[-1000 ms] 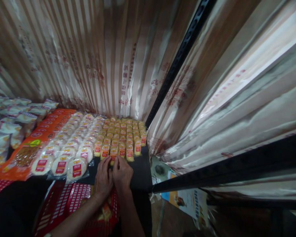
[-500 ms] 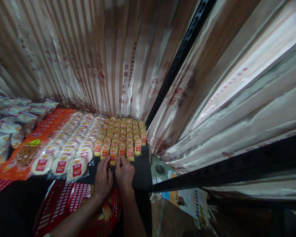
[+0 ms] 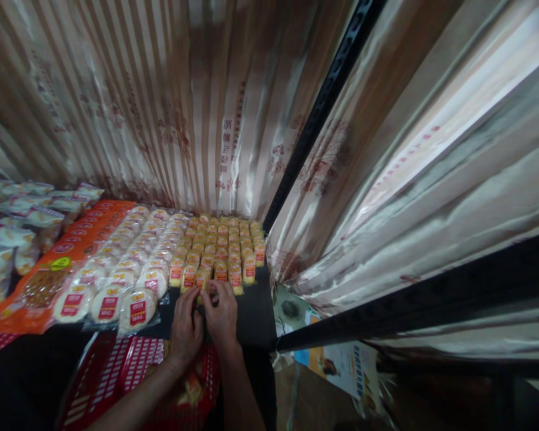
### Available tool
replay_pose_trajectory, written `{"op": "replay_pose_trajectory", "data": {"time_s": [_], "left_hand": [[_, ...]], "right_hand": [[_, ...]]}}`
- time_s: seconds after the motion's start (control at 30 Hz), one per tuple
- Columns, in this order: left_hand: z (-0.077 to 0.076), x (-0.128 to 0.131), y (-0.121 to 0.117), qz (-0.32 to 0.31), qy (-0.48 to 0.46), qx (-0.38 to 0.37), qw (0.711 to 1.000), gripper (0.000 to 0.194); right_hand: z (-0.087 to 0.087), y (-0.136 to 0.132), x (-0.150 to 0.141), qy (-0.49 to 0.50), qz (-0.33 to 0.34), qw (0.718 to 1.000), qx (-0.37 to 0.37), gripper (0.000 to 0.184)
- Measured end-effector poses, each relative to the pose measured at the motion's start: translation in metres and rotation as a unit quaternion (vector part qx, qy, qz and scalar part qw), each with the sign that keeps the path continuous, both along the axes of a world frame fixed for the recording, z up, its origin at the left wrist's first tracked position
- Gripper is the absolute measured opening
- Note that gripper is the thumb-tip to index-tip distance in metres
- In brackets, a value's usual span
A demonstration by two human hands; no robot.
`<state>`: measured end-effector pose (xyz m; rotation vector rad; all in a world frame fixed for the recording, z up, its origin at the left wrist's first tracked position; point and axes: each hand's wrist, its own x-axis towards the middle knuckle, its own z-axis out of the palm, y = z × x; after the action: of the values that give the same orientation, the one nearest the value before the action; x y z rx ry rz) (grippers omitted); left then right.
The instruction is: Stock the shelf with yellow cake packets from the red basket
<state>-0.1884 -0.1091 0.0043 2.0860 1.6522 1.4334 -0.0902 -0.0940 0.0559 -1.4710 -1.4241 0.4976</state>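
Head cam: red basket is low in front of the person, w/ some yellow pkts inside, too blurry to ID. Black shelf lies just beyond basket. L hand is above basket's far R corner, fingers bent & close tog., tips at L side of one wrapped yellow cake. R hand is just R of that same basket corner, thumb & fingers curled in narrow, tips at the cake's R side. So the cake's btwn both sets of fingertips, on the shelf beyond basket's R end; can't tell if hands grip it or only touch. Its lower part's hidden.

Other yellow cakes, red/orange labels, stand in tight rows around & behind it, beyond basket & to its R. White round cakes, clear wrap w/ red labels, are straight beyond basket. Orange bag is beyond basket & L, snack bags further L. Curtain hangs beyond all of it. Black post slants up, far R of basket; poster is low, also well R of basket.
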Motion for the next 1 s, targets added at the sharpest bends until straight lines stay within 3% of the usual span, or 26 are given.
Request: {"op": "replay_pose_trajectory", "data": {"time_s": [0.27, 0.6, 0.87, 1.0], "left_hand": [[-0.001, -0.001, -0.001, -0.006, 0.020, 0.023, 1.000, 0.036], [0.010, 0.004, -0.006, -0.050, -0.001, 0.006, 0.999, 0.040], [0.029, 0.044, 0.000, -0.125, -0.082, -0.041, 0.988, 0.036], [0.036, 0.069, 0.009, -0.176, -0.111, -0.124, 0.970, 0.039]], "right_hand": [[0.001, 0.001, 0.002, 0.029, 0.012, 0.999, -0.035, 0.024], [0.005, 0.000, 0.007, 0.039, -0.007, 0.999, 0.018, 0.028], [0.002, 0.005, 0.038, 0.071, -0.140, 0.986, 0.060, 0.034], [-0.008, 0.017, 0.058, 0.127, -0.210, 0.968, 0.053, 0.042]]}}
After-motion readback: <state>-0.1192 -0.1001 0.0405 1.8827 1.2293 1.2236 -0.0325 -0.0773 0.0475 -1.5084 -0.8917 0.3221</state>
